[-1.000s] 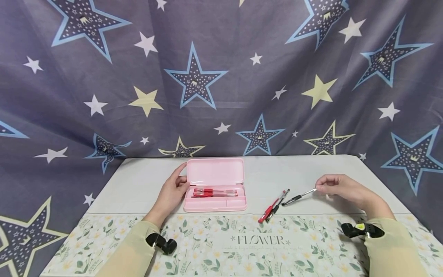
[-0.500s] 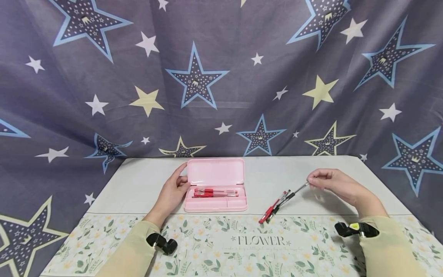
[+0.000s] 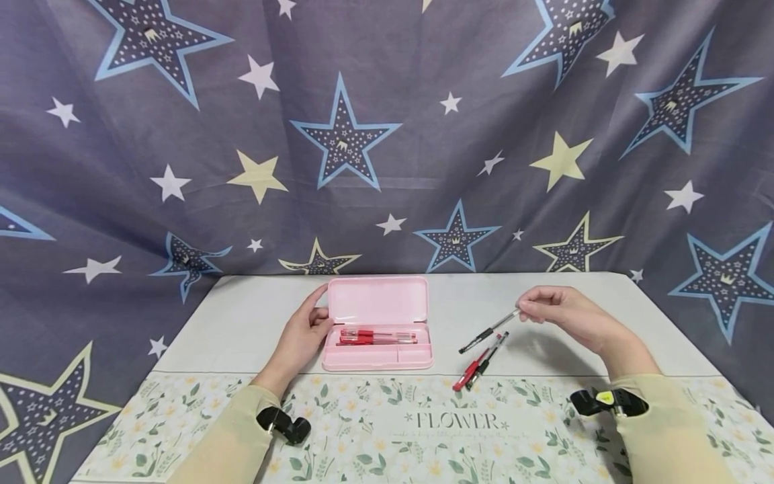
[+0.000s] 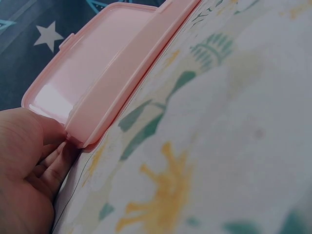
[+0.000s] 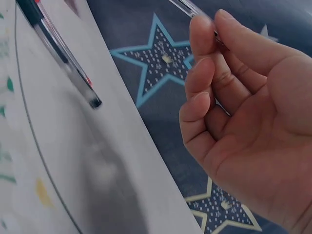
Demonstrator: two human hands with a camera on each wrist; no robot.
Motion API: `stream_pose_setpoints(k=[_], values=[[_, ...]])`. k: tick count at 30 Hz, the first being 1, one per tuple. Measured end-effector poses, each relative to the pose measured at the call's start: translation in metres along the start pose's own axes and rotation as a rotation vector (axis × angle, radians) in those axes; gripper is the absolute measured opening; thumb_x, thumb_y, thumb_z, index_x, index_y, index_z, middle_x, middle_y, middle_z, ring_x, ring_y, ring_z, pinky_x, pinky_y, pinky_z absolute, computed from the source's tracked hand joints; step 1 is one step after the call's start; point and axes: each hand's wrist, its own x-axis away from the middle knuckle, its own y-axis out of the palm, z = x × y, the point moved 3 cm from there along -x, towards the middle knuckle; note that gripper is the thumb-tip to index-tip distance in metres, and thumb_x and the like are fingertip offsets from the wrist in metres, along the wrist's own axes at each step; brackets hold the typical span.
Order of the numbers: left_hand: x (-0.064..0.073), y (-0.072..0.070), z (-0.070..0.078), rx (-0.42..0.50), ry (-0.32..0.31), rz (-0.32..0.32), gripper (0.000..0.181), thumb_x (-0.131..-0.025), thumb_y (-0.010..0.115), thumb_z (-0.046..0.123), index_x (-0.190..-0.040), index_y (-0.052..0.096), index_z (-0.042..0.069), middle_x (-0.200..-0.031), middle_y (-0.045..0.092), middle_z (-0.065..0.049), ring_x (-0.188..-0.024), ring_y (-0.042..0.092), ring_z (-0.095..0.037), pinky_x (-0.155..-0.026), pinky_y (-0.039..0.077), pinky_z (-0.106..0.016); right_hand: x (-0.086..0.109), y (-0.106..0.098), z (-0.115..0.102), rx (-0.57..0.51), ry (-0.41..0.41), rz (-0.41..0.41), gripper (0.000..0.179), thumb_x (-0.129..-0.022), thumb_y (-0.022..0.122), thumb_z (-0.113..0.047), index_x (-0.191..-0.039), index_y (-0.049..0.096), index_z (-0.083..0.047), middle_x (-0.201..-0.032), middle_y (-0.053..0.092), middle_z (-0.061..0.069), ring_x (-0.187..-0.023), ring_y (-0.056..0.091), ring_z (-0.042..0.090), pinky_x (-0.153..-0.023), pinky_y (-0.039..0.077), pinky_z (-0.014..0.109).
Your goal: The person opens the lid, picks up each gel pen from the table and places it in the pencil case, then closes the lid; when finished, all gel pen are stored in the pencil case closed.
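A pink pencil case [image 3: 360, 359] stands with its lid up, left of the table's middle. My left hand [image 3: 301, 337] holds it by its left side, thumb at the corner in the left wrist view [image 4: 36, 161]. Red gel pens [image 3: 365, 335] lie in its long back compartment. My right hand [image 3: 573, 318] pinches a black gel pen [image 3: 486, 334] by its clear end between thumb and forefinger, the black grip end slanting down to the left. Below it on the table, a red gel pen [image 3: 467, 376] and another black gel pen [image 3: 482, 368] lie side by side.
A white table cover with a flowered front band [image 3: 338, 430] lies under everything. Behind the table hangs a dark curtain [image 3: 399, 154] with stars. The case's front compartments hold nothing visible.
My right hand has moved left and slightly up, carrying the black gel pen past the two pens on the table toward the case. The left hand and pencil case have stayed in place.
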Motion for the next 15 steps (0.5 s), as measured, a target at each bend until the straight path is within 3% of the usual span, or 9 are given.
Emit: stream_pose_setpoints(k=[15], values=[[0.000,0.000,0.001,-0.013,0.002,0.000,0.074,-0.109,0.067,0.004,-0.174,0.037,0.023,-0.118,0.077,-0.010,-0.105,0.069,-0.021,-0.093,0.054,-0.033,-0.016,0.032,-0.016,0.010,0.001,0.023,0.033,-0.110,0.071,-0.023,-0.126,0.074,0.006,-0.105,0.081,0.004,-0.098,0.068,0.021,-0.093,0.055,0.034]])
